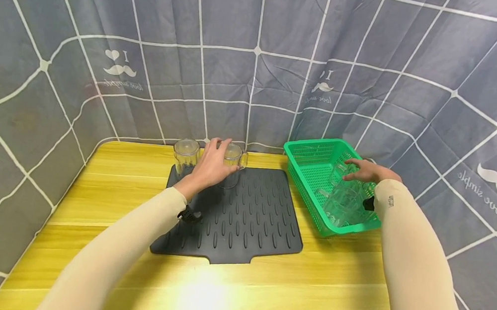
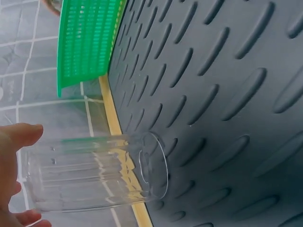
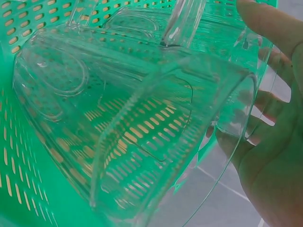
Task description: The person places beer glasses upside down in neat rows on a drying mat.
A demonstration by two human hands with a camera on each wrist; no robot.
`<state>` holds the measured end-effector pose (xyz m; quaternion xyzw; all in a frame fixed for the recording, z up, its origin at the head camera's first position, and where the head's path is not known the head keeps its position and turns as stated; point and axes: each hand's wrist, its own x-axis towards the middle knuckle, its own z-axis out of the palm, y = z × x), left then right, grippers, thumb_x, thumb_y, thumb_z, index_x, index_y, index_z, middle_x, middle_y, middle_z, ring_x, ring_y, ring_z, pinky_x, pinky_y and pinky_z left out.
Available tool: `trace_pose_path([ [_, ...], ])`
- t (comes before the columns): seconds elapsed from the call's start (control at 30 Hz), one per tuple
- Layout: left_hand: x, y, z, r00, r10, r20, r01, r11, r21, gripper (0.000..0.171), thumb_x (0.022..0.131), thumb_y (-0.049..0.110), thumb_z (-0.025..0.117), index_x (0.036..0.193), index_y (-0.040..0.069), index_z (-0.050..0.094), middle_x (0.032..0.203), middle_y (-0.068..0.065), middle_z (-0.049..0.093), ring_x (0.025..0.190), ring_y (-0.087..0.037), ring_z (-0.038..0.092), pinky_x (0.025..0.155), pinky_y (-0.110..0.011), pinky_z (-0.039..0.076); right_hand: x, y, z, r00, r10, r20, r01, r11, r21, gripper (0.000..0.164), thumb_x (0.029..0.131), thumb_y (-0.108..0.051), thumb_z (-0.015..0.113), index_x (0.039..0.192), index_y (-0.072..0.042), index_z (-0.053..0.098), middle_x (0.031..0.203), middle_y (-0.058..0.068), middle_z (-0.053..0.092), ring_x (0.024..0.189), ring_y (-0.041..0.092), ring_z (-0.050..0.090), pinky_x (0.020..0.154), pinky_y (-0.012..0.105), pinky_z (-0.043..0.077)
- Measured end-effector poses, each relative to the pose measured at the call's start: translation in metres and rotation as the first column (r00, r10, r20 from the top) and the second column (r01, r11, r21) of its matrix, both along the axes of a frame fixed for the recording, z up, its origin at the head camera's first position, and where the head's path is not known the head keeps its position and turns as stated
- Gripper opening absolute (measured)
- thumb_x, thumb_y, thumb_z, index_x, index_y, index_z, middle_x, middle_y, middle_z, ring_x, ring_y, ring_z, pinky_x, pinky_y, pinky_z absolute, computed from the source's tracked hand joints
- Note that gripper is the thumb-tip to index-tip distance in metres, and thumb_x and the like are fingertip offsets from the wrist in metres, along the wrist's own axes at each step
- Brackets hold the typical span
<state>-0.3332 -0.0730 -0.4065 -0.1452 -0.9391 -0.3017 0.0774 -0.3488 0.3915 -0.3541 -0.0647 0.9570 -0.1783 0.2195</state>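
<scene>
On the far part of a dark ridged drying mat (image 1: 246, 229) stands a clear glass mug (image 1: 232, 159), its handle to the right. Beside its top end is my left hand (image 1: 212, 166). In the left wrist view, thumb and fingers lie spread on either side of the mug (image 2: 94, 175), a little apart from the glass. Another clear glass mug (image 1: 186, 155) stands left of that hand. My right hand (image 1: 365, 171) reaches over the green basket (image 1: 317, 142). Spread fingers are beside the clear glass mugs (image 3: 142, 123) lying in it, partly seen through the glass.
The wooden table (image 1: 105, 196) carries the mat and, to its right, the basket. A grey curtain (image 1: 225, 73) with white lines hangs behind and on both sides, close to the table's back edge. Several mugs lie against each other inside the basket.
</scene>
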Motion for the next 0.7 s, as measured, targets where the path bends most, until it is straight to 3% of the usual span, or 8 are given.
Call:
trace_pose_path([
  [0.47, 0.048, -0.018, -0.007, 0.985, -0.082, -0.155, 0.082, 0.997, -0.005, 0.075, 0.091, 0.033, 0.075, 0.154, 0.015, 0.039, 0.157, -0.017, 0.029, 0.143, -0.037, 0.032, 0.107, -0.059, 0.041, -0.003, -0.002, 0.0, 0.999, 0.017, -0.042, -0.016, 1.0, 0.02, 0.069, 0.1, -0.03, 0.062, 0.154, -0.001, 0.032, 0.158, 0.039, 0.013, 0.14, 0.061, 0.023, 0.107, 0.071, 0.033],
  [0.7, 0.07, -0.025, -0.013, 0.988, -0.103, -0.117, 0.102, 0.995, -0.019, 0.072, 0.091, 0.035, 0.074, 0.153, 0.018, 0.041, 0.156, -0.014, 0.031, 0.143, -0.034, 0.033, 0.102, -0.058, 0.045, -0.007, 0.002, -0.002, 0.999, 0.013, -0.03, -0.013, 1.0, 0.02, 0.073, 0.098, -0.037, 0.065, 0.155, -0.002, 0.033, 0.157, 0.039, 0.014, 0.14, 0.061, 0.023, 0.106, 0.071, 0.033],
])
